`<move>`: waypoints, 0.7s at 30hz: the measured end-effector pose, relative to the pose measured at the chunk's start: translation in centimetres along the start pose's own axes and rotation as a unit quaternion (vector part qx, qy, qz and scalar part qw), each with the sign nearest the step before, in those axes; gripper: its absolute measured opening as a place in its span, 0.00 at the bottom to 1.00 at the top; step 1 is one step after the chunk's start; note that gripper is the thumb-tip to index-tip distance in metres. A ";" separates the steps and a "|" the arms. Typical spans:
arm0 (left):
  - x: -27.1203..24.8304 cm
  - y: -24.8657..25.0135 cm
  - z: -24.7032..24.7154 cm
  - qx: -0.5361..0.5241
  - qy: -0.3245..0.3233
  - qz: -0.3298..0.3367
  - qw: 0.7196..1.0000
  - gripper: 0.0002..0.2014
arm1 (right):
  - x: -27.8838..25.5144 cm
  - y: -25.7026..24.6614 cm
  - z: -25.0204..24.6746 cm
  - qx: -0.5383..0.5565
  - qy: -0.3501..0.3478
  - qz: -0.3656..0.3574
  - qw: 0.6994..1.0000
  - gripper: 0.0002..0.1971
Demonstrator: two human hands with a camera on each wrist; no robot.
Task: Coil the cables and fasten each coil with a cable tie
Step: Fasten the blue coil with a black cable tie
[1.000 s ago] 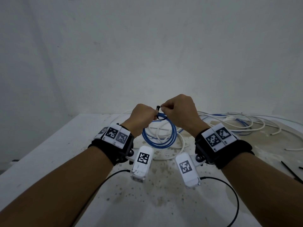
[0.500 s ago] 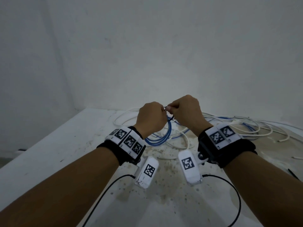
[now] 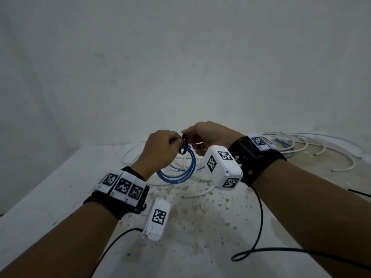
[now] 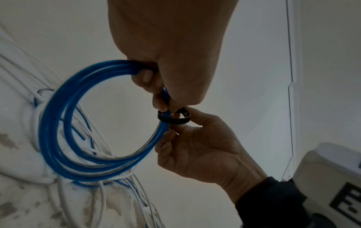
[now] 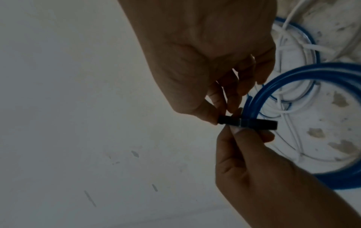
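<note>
A blue cable coil [image 3: 179, 171] hangs from my left hand [image 3: 176, 141] above the stained white table [image 3: 200, 227]. In the left wrist view its fingers [image 4: 148, 77] curl round the top of the blue coil [image 4: 58, 123]. A black cable tie [image 3: 184, 145] forms a small loop round the coil's strands just below that grip. My right hand [image 3: 189, 135] pinches one end of the tie [image 5: 306, 123] between thumb and fingertips [image 5: 215, 117]. My left thumb [image 5: 240, 134] presses against the tie from the other side. The tie's loop [image 4: 173, 118] still stands wider than the strands.
A tangle of loose white cables [image 3: 301, 145] with some thin blue ones lies across the back and right of the table. A spare black cable tie [image 3: 359, 193] lies at the right edge. Black camera cords [image 3: 259, 227] trail over the near table. A wall stands close behind.
My right wrist has rolled over, turning its camera box up and to the left. The tie now shows as an open loop round the coil. Both hands stay together at the coil's top.
</note>
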State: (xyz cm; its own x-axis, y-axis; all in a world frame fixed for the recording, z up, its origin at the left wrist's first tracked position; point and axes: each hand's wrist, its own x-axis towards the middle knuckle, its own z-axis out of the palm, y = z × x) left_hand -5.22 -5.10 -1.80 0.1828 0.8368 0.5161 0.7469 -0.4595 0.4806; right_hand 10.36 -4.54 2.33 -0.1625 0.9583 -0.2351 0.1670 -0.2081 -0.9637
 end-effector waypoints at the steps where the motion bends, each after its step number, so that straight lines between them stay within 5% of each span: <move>1: -0.1 -0.1 0.0 -0.018 -0.002 -0.004 1.000 0.11 | 0.0 -0.1 0.0 0.000 -0.011 0.013 1.000 0.08; 10: -0.2 0.6 -0.3 -0.122 -0.041 -0.020 0.991 0.17 | 1.2 -1.4 0.2 -0.021 0.051 -0.024 0.998 0.12; 15: 0.5 0.9 0.3 -0.186 -0.034 -0.117 0.975 0.14 | 1.8 -0.2 0.4 0.077 0.056 -0.047 0.994 0.08; 21: 0.6 1.6 0.2 -0.198 -0.041 -0.114 0.973 0.15 | 2.0 0.0 -0.1 -0.020 0.077 -0.136 0.988 0.09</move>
State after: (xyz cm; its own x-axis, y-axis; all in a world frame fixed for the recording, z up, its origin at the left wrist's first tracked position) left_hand -3.78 -5.23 -0.87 0.1043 0.9437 0.3138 0.4723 -0.3247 0.8194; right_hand 10.15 -2.64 1.88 -0.0582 0.9967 0.0565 0.1763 0.0660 -0.9821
